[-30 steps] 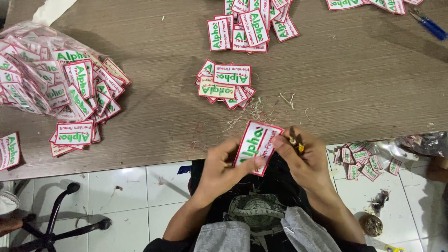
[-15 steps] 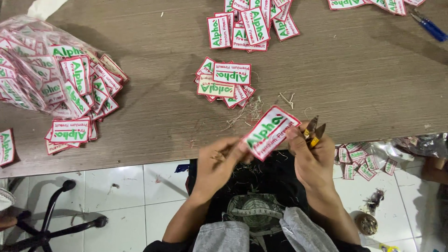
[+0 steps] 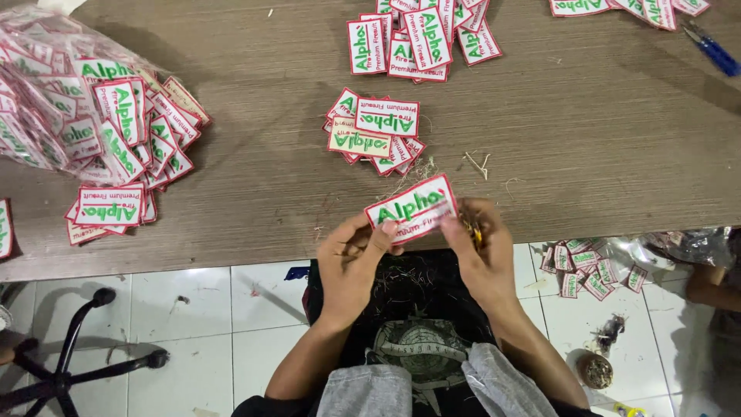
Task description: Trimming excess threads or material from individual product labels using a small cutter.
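Both hands on one embroidered patch (image 3: 412, 207) at the table (image 3: 602, 139) edge: left hand (image 3: 356, 259) pinches its lower-left end, right hand (image 3: 480, 255) grips the right end (small yellow-handled tool (image 3: 472, 231) tucked in too); patch pile (image 3: 376, 133) just beyond

I see white patches (image 3: 413, 207) with red borders and green lettering on a grey-brown wood-grain worktop (image 3: 602, 139).

white red-edged patches (image 3: 384, 131) across table (image 3: 587, 139)
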